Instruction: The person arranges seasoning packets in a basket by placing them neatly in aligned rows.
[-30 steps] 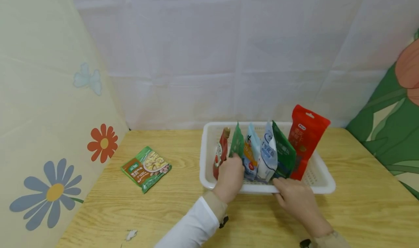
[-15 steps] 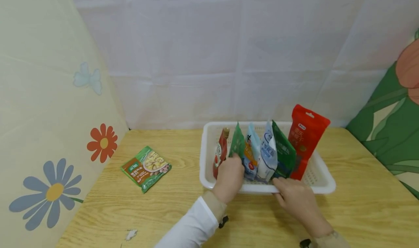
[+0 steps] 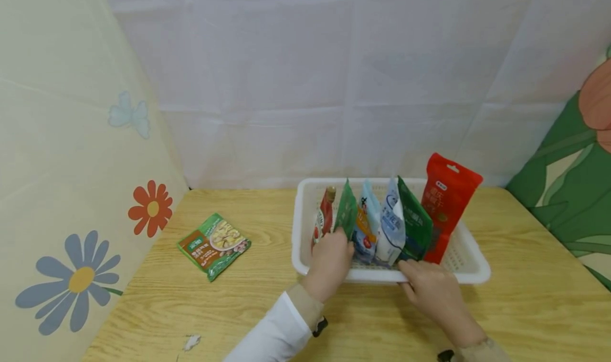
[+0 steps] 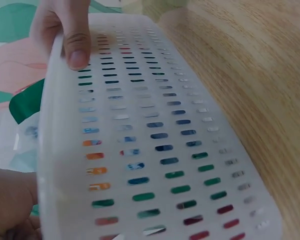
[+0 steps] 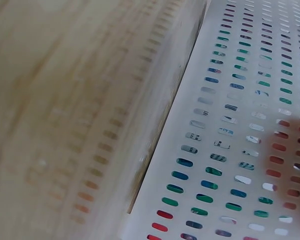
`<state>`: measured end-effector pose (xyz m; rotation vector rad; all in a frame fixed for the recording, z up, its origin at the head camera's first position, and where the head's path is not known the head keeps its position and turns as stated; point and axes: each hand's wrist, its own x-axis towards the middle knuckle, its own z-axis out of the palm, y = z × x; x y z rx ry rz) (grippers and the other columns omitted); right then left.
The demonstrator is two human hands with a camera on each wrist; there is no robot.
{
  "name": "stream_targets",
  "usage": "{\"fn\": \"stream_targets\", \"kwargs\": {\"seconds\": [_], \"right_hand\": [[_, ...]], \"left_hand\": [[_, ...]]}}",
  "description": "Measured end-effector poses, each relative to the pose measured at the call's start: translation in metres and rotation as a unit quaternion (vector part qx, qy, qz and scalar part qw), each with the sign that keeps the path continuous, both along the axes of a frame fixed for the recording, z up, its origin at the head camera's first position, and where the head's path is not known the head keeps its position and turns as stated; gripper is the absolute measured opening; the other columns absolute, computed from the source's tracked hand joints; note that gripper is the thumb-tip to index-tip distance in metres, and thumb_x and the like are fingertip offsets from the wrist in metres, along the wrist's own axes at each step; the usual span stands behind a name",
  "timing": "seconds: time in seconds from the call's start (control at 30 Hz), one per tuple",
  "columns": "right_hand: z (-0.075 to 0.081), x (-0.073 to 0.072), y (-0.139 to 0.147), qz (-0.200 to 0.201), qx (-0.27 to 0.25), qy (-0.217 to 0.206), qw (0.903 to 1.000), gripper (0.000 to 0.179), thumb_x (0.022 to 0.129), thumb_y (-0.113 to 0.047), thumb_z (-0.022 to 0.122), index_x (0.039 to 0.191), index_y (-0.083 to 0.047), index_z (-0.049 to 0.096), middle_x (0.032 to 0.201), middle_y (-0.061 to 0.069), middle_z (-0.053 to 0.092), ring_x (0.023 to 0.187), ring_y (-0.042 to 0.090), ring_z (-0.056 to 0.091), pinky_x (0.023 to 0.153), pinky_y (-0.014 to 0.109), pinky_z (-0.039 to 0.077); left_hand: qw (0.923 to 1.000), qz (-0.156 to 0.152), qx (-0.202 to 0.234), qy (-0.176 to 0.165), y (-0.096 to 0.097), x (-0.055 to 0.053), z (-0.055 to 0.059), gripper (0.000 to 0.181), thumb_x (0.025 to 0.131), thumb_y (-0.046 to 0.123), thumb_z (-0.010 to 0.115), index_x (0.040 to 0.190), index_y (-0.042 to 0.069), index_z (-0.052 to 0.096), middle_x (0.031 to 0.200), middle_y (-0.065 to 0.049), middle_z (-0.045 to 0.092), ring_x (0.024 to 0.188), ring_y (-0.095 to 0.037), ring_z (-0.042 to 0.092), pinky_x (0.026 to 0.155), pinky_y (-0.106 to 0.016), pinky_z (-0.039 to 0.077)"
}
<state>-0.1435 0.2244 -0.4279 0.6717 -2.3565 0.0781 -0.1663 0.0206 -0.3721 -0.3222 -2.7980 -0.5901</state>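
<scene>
A white plastic basket (image 3: 377,275) with slotted walls holds a row of upright food packets. My right hand (image 3: 433,290) grips its front rim; in the left wrist view the thumb (image 4: 77,57) presses the outer wall. My left hand (image 3: 329,264) reaches over the rim and pinches the lower near edge of a green packet (image 3: 347,208), its fingertips partly hidden. Left of that packet leans a red sauce bottle (image 3: 325,213). To its right stand a blue-and-orange pouch (image 3: 366,229), a white-and-blue pouch (image 3: 391,229), a dark green pouch (image 3: 415,221) and a tall red packet (image 3: 446,203).
A green-and-brown seasoning packet (image 3: 213,247) lies flat on the wooden table (image 3: 267,229), left of the basket. Near the front is a small torn patch (image 3: 192,343) on the tabletop. A white cloth (image 3: 296,86) hangs behind, with patterned sheets at both sides.
My left hand has drawn slightly down and left, uncovering more of the green packet's lower part. The right hand and basket have stayed in place.
</scene>
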Motion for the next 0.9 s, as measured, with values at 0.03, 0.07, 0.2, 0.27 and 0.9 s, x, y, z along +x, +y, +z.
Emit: {"fn": "stream_targets", "kwargs": {"seconds": [0.03, 0.07, 0.2, 0.27, 0.9], "right_hand": [[0.000, 0.000, 0.000, 0.000, 0.000, -0.002, 1.0000, 0.020, 0.061, -0.015, 0.071, 0.072, -0.015, 0.055, 0.058, -0.007, 0.049, 0.048, 0.009, 0.039, 0.043, 0.023, 0.030], [0.000, 0.000, 0.000, 0.001, -0.001, -0.002, 1.0000, 0.019, 0.061, -0.015, 0.070, 0.072, -0.015, 0.055, 0.058, -0.006, 0.049, 0.048, 0.009, 0.039, 0.043, 0.023, 0.030], [0.001, 0.001, 0.001, 0.000, -0.002, 0.001, 1.0000, 0.018, 0.062, -0.015, 0.070, 0.073, -0.014, 0.056, 0.060, -0.005, 0.053, 0.048, 0.011, 0.042, 0.042, 0.025, 0.033], [0.002, 0.002, 0.001, 0.000, -0.003, 0.001, 1.0000, 0.018, 0.062, -0.015, 0.070, 0.074, -0.014, 0.057, 0.060, -0.005, 0.054, 0.048, 0.011, 0.043, 0.043, 0.026, 0.034], [-0.002, 0.000, 0.000, 0.008, -0.008, 0.018, 0.9998, 0.020, 0.060, -0.014, 0.071, 0.073, -0.014, 0.056, 0.059, -0.005, 0.050, 0.047, 0.012, 0.040, 0.041, 0.026, 0.030]], "left_hand": [[1.0000, -0.005, 0.000, -0.003, -0.002, 0.001, 0.001, 0.018, 0.088, 0.019, 0.065, 0.081, 0.003, 0.061, 0.069, -0.013, 0.068, 0.062, -0.025, 0.068, 0.047, -0.032, 0.049], [0.9999, -0.010, 0.000, -0.003, -0.004, 0.003, 0.002, 0.018, 0.088, 0.019, 0.065, 0.080, 0.003, 0.061, 0.068, -0.012, 0.068, 0.061, -0.024, 0.068, 0.047, -0.031, 0.048], [0.9994, -0.029, 0.014, 0.009, -0.014, 0.008, 0.011, 0.017, 0.087, 0.020, 0.069, 0.079, 0.005, 0.069, 0.072, -0.006, 0.071, 0.064, -0.019, 0.068, 0.052, -0.026, 0.050], [0.9985, -0.042, 0.032, -0.013, -0.022, 0.009, 0.019, 0.015, 0.087, 0.021, 0.068, 0.083, 0.007, 0.072, 0.078, -0.004, 0.073, 0.068, -0.015, 0.068, 0.057, -0.024, 0.051], [0.9665, 0.070, 0.147, -0.198, -0.156, -0.011, 0.032, 0.036, 0.096, 0.035, 0.055, 0.080, 0.005, 0.068, 0.062, -0.006, 0.064, 0.054, -0.013, 0.057, 0.052, -0.023, 0.044]]}}
